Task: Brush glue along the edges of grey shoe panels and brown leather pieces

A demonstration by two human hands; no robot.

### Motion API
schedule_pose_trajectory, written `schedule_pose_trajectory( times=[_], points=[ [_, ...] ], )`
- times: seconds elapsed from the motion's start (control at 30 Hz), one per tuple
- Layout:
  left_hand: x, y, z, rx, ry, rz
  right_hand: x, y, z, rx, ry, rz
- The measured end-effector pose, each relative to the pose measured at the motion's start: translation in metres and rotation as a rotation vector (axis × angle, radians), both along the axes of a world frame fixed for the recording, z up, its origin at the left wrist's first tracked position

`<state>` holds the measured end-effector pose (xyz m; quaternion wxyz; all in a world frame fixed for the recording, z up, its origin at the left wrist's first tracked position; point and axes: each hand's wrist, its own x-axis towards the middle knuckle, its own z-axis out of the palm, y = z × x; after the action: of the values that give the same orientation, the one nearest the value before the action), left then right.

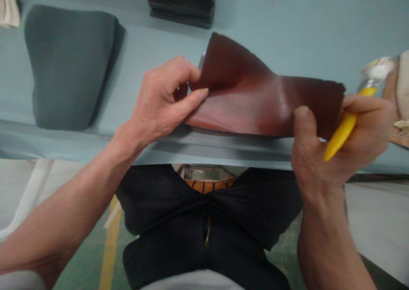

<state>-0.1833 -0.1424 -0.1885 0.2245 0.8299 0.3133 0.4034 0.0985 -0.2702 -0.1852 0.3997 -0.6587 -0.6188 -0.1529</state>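
Note:
A glossy reddish-brown leather piece (246,98) is held between both hands near the table's front edge, bent and lifted at its far left corner. My left hand (169,94) pinches its left end between thumb and fingers. My right hand (338,136) grips its right end, thumb on top and fingers partly hidden behind. The same right hand also carries a brush with a yellow handle (341,134), its pale bristles (378,68) pointing away from me. Beneath the leather, a darker edge shows along the front.
A stack of dark grey-green cut pieces (70,68) lies on the left of the blue-grey table (303,26). At the back stands a taller pile of dark pieces (180,2). By the right edge is a brownish, pale-crusted object (401,98), partly out of view.

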Motion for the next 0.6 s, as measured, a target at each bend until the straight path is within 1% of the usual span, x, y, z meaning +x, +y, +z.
schedule_pose_trajectory(
  times=[0.1,0.27,0.47,0.6],
  points=[
    [-0.001,0.003,-0.003,0.016,-0.047,-0.029,0.0,0.0,-0.001,0.0,0.025,-0.006],
    [-0.001,0.003,-0.003,-0.034,-0.044,-0.028,-0.001,0.0,0.001,0.004,0.047,-0.02],
    [-0.001,0.001,-0.002,-0.066,-0.039,-0.013,-0.007,-0.004,0.011,-0.031,0.051,-0.025],
    [-0.004,0.002,-0.003,-0.053,-0.041,-0.023,-0.013,-0.008,0.019,-0.039,0.06,-0.086]
  ],
)
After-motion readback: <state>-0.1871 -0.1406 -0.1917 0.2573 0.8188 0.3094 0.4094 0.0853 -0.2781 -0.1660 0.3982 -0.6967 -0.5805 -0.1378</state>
